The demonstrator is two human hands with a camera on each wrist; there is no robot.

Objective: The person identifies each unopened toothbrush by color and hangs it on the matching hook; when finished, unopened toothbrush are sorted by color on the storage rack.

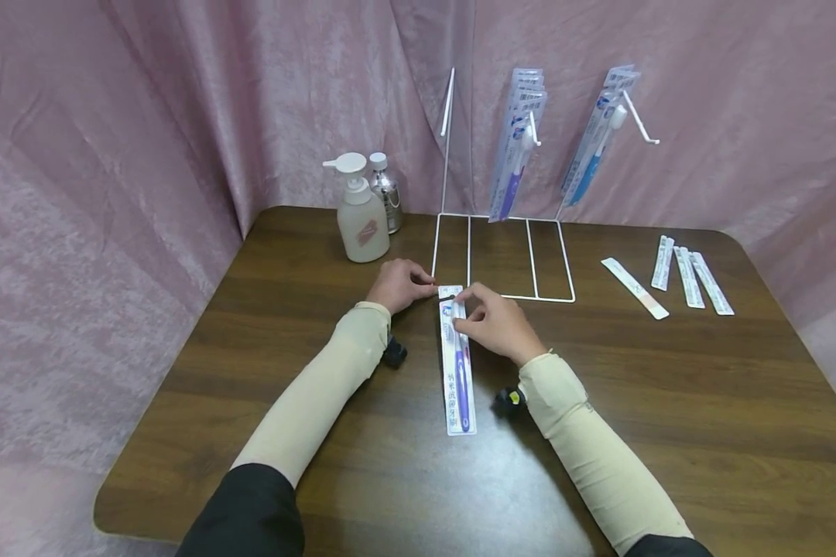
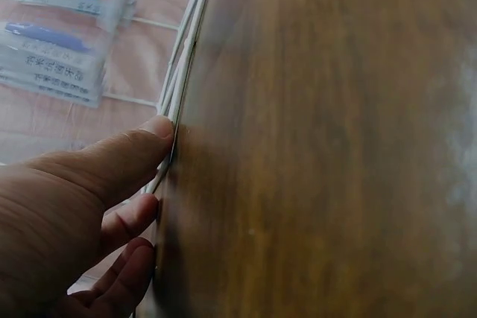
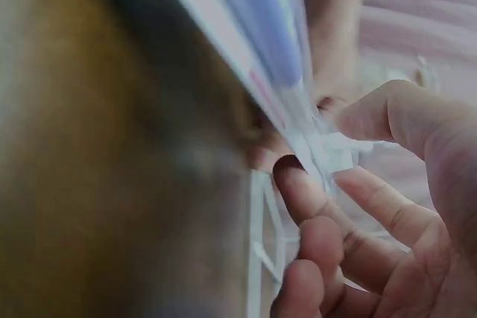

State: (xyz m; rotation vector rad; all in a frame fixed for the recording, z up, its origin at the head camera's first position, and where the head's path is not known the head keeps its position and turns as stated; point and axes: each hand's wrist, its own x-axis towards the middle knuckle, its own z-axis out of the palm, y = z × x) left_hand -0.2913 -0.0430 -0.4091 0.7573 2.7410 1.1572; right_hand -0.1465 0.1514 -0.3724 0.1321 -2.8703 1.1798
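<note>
A packaged toothbrush [image 1: 463,387] with a purple handle lies lengthwise in the middle, its top end overlapping the front of the white wire rack [image 1: 539,299]. My right hand [image 1: 496,321] grips this package near its top from the right side; in the right wrist view the thumb and fingers of the right hand [image 3: 402,214] are around its edge. My left hand [image 1: 399,286] is at the rack's front left corner, beside the package top. In the left wrist view, the left thumb and index finger pinch the white wire [image 2: 179,87]. Part of that corner is hidden by the fingers.
Packaged purple toothbrushes [image 1: 519,147] and packaged blue toothbrushes [image 1: 599,143] hang on the rack's hooks. A bare hook [image 1: 448,108] rises at the left. A pump bottle [image 1: 362,224] and a silver bottle [image 1: 386,193] stand back left. Several narrow strips [image 1: 688,278] lie at the right.
</note>
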